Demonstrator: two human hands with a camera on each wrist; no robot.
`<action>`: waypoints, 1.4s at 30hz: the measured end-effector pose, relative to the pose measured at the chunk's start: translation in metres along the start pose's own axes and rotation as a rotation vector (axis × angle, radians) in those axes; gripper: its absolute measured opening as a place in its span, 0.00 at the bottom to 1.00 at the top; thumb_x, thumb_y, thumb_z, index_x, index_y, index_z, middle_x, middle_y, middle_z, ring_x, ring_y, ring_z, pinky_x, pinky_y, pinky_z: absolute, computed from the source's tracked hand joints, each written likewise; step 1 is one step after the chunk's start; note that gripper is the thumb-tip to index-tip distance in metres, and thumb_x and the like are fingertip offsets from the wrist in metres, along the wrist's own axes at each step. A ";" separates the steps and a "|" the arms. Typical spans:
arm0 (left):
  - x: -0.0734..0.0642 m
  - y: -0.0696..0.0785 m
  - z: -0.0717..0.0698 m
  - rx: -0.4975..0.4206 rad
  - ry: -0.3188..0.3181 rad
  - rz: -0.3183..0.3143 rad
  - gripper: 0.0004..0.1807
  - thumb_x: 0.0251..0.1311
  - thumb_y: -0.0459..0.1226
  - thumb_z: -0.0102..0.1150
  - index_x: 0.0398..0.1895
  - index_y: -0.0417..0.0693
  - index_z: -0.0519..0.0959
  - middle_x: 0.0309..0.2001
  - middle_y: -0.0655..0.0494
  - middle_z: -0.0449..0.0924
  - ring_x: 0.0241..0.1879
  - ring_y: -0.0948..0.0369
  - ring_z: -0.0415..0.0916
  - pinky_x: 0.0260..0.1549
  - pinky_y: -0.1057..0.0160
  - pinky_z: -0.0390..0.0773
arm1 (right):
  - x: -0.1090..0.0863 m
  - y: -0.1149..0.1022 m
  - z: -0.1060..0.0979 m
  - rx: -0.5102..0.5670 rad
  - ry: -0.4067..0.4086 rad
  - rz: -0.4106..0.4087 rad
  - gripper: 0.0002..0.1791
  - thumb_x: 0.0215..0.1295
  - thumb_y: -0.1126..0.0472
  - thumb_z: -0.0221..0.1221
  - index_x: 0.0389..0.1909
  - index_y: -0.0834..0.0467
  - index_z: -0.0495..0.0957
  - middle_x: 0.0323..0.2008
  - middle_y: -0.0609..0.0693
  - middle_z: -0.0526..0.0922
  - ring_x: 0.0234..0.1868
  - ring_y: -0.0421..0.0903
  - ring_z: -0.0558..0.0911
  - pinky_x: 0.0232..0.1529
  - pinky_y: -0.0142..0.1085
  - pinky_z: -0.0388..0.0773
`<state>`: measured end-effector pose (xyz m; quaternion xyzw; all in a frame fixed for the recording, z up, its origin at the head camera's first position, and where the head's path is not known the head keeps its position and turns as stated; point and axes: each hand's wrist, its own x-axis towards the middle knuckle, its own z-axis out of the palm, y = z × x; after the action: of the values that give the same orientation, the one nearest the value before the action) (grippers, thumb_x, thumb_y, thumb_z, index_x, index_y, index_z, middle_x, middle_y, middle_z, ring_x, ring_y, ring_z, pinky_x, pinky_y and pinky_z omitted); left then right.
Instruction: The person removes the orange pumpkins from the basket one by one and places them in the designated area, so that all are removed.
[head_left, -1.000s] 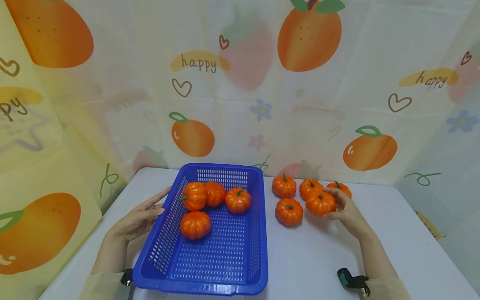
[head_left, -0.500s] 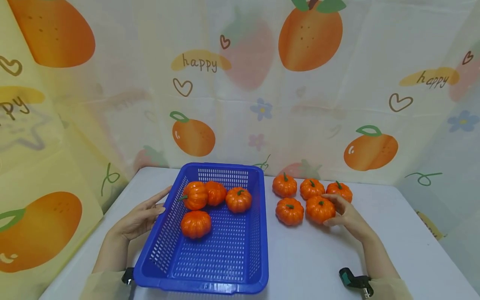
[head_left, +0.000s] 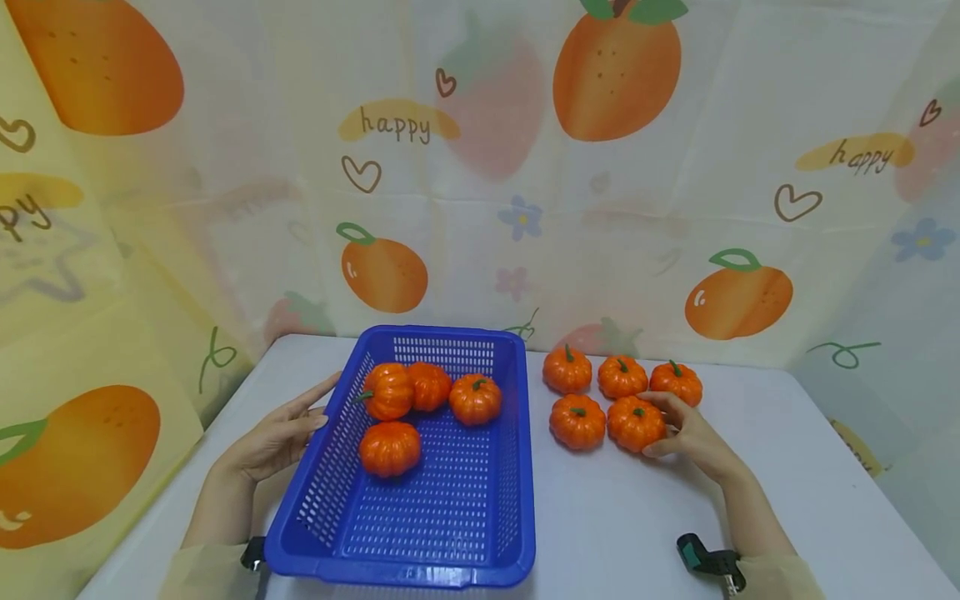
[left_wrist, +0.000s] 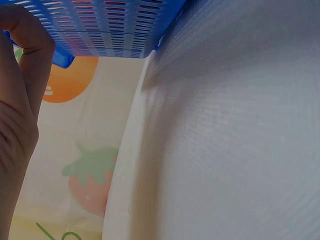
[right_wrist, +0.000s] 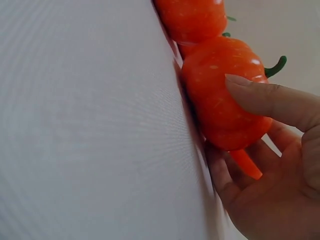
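Pumpkin (head_left: pixel 636 426) upright, stem (head_left: pixel 638 412) apparently upward

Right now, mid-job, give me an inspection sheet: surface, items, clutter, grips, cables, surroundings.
Surface: white table, blue basket on it.
Job items: four orange pumpkins inside the basket; five more pumpkins right of it, three behind two.
Clutter: nothing seen.
Grips: left grip touches the basket's left side; right grip holds the front-right pumpkin of the five.
Cables: nothing seen.
Surroundings: fruit-print backdrop behind the table; a black device on each wrist.
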<state>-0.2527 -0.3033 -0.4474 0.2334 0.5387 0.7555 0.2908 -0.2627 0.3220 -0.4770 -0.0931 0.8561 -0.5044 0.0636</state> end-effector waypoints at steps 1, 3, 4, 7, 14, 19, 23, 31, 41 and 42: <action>0.000 0.000 0.000 0.002 0.001 0.001 0.36 0.75 0.26 0.26 0.80 0.56 0.33 0.61 0.52 0.81 0.50 0.57 0.86 0.47 0.58 0.85 | 0.000 0.000 0.000 0.001 -0.001 0.002 0.43 0.47 0.64 0.71 0.67 0.60 0.65 0.64 0.53 0.69 0.63 0.57 0.69 0.65 0.57 0.69; 0.000 0.000 0.000 0.005 0.002 0.002 0.36 0.75 0.26 0.26 0.80 0.56 0.33 0.60 0.52 0.81 0.50 0.56 0.86 0.47 0.58 0.85 | 0.000 0.000 0.000 0.009 -0.005 0.004 0.43 0.47 0.64 0.71 0.67 0.60 0.65 0.64 0.53 0.68 0.64 0.59 0.68 0.65 0.60 0.68; 0.000 0.000 0.000 0.006 0.001 0.001 0.36 0.75 0.26 0.26 0.80 0.56 0.33 0.61 0.52 0.81 0.50 0.56 0.86 0.47 0.58 0.85 | 0.000 0.000 0.000 0.011 -0.005 0.004 0.43 0.48 0.65 0.71 0.67 0.60 0.64 0.64 0.53 0.68 0.65 0.60 0.67 0.66 0.61 0.68; 0.000 0.000 0.000 0.009 0.005 -0.002 0.36 0.75 0.26 0.26 0.80 0.56 0.33 0.61 0.52 0.81 0.49 0.56 0.86 0.47 0.57 0.85 | -0.001 -0.001 0.001 0.023 -0.010 0.009 0.43 0.47 0.65 0.71 0.67 0.60 0.64 0.65 0.54 0.68 0.66 0.61 0.67 0.66 0.64 0.66; -0.001 0.000 -0.001 0.008 0.009 -0.001 0.36 0.75 0.26 0.26 0.80 0.57 0.34 0.61 0.52 0.81 0.49 0.56 0.87 0.46 0.58 0.85 | -0.001 -0.003 0.002 0.023 -0.035 -0.011 0.45 0.47 0.68 0.71 0.68 0.62 0.62 0.68 0.65 0.64 0.65 0.62 0.66 0.64 0.63 0.69; -0.001 -0.001 -0.001 0.003 0.003 -0.001 0.35 0.76 0.26 0.25 0.80 0.56 0.33 0.61 0.52 0.81 0.49 0.56 0.86 0.47 0.58 0.85 | -0.001 -0.002 0.002 0.023 -0.034 0.005 0.45 0.47 0.67 0.71 0.68 0.61 0.62 0.68 0.63 0.63 0.66 0.63 0.65 0.65 0.61 0.69; 0.000 -0.001 -0.001 0.008 0.006 -0.002 0.35 0.76 0.26 0.25 0.80 0.56 0.33 0.61 0.52 0.81 0.49 0.56 0.87 0.46 0.58 0.85 | -0.002 -0.003 0.002 0.034 -0.034 0.021 0.45 0.47 0.67 0.71 0.68 0.60 0.61 0.68 0.61 0.62 0.66 0.64 0.65 0.64 0.58 0.70; -0.001 0.000 0.000 0.010 0.011 -0.006 0.35 0.76 0.27 0.26 0.80 0.56 0.33 0.61 0.53 0.80 0.49 0.56 0.86 0.46 0.59 0.85 | -0.002 -0.008 -0.001 0.011 -0.047 0.001 0.45 0.48 0.64 0.71 0.69 0.60 0.62 0.68 0.61 0.64 0.61 0.54 0.69 0.61 0.48 0.71; 0.000 0.000 -0.002 -0.005 0.002 0.007 0.36 0.75 0.25 0.25 0.80 0.55 0.35 0.59 0.53 0.82 0.49 0.57 0.87 0.46 0.60 0.85 | -0.009 -0.015 -0.008 -0.027 -0.039 -0.066 0.41 0.55 0.61 0.68 0.70 0.61 0.62 0.69 0.65 0.67 0.64 0.51 0.71 0.62 0.31 0.72; 0.000 0.000 -0.002 -0.002 0.003 0.007 0.36 0.75 0.25 0.25 0.80 0.55 0.35 0.60 0.53 0.82 0.49 0.57 0.87 0.46 0.59 0.85 | -0.010 -0.016 -0.008 -0.033 -0.034 -0.067 0.41 0.56 0.60 0.68 0.70 0.61 0.62 0.69 0.65 0.67 0.64 0.49 0.71 0.60 0.25 0.71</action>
<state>-0.2534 -0.3045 -0.4482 0.2341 0.5377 0.7572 0.2876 -0.2534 0.3238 -0.4589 -0.1315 0.8594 -0.4904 0.0598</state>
